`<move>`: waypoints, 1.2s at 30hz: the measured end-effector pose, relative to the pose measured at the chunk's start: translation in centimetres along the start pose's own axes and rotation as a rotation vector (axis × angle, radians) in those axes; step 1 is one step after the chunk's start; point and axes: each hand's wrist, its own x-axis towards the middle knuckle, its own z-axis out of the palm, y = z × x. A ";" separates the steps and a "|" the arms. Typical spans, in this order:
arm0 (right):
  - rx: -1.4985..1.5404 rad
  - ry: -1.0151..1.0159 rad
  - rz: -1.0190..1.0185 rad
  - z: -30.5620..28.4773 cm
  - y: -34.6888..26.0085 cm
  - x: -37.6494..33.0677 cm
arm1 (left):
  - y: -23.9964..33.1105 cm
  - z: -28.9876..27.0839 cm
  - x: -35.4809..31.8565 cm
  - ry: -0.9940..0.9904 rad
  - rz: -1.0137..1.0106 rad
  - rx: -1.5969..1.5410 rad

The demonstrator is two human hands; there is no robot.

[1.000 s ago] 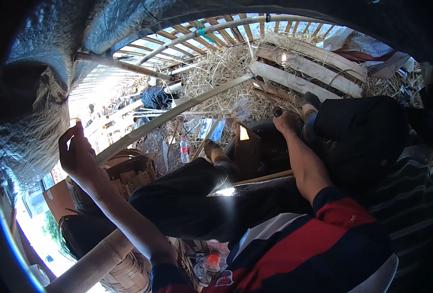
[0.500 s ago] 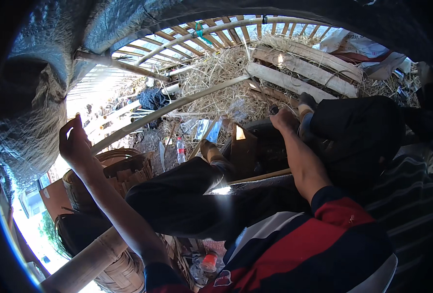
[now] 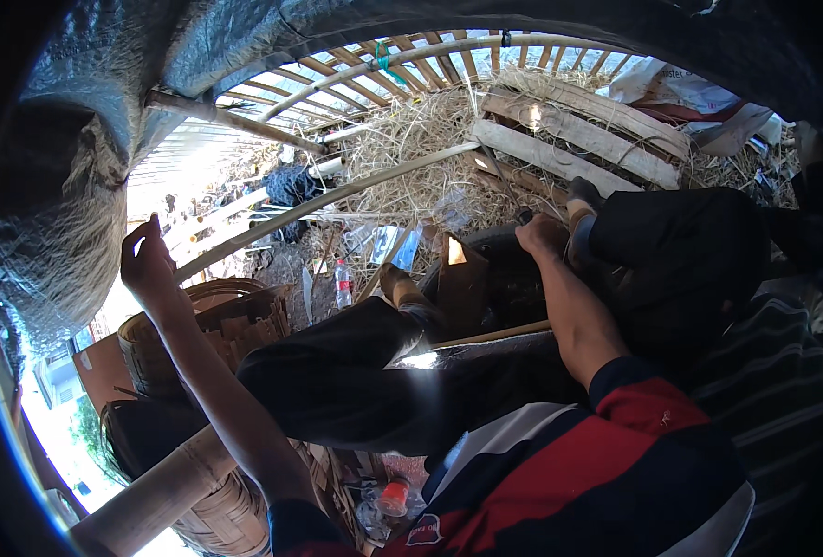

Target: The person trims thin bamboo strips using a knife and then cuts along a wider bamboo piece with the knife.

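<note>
A long, pale bamboo strip (image 3: 337,197) slants from my left hand up to the slatted wood at the far side. My left hand (image 3: 149,265) is raised at the left with bent fingers, closed at the strip's near end; the grip itself is partly hidden. In my right hand (image 3: 543,235), a knife (image 3: 524,216) is held by its dark handle. Its thin blade runs up and left towards the strip's far end; whether they touch is hard to see. My right forearm passes beside my bent right knee.
Straw (image 3: 402,139) covers the ground ahead, beside wooden slats (image 3: 578,139). A plastic bottle (image 3: 343,283) stands near my left foot. Woven baskets (image 3: 235,320) and a thick bamboo pole (image 3: 165,492) are at the left. Between my feet sits a dark tyre-like ring (image 3: 499,243).
My left hand has shifted slightly right along with the bamboo strip's near end. My right hand and the knife handle have come a little towards me.
</note>
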 end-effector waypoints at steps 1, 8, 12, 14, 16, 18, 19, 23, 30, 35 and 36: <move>0.006 0.018 -0.008 0.5 -0.1 -0.4 | -0.2 0.0 -0.1 -0.002 -0.006 0.000; 0.235 0.093 -0.311 1.4 -2.2 0.0 | 2.2 0.7 0.1 0.023 0.069 -0.005; 0.363 -0.154 -0.533 -4.2 -8.5 -5.4 | 5.8 1.8 -2.8 -0.030 0.121 -0.027; 0.417 -0.266 -0.585 -6.5 -11.2 -8.9 | 7.0 1.8 -4.0 -0.040 0.153 -0.025; 0.550 -0.384 -0.681 -7.8 -12.3 -11.1 | 7.5 1.9 -4.7 -0.083 0.237 0.026; 0.537 -0.394 -0.733 -7.7 -12.2 -11.0 | 8.0 1.8 -5.6 -0.090 0.230 0.037; 0.526 -0.409 -0.783 -7.5 -12.1 -10.8 | 8.0 1.5 -5.9 -0.098 0.222 0.053; 0.431 -0.384 -0.799 -8.1 -11.9 -11.4 | 7.6 1.0 -7.3 0.006 0.173 -0.027; 0.372 -0.192 -0.745 -7.2 -12.2 -14.0 | 6.4 0.4 -8.0 -0.039 0.160 -0.062; 0.544 -0.145 -1.066 -8.7 -14.5 -19.2 | 7.5 0.8 -8.8 -0.012 0.199 -0.076; 0.544 -0.148 -1.066 -9.1 -15.0 -19.9 | 7.4 0.7 -8.9 -0.021 0.178 -0.078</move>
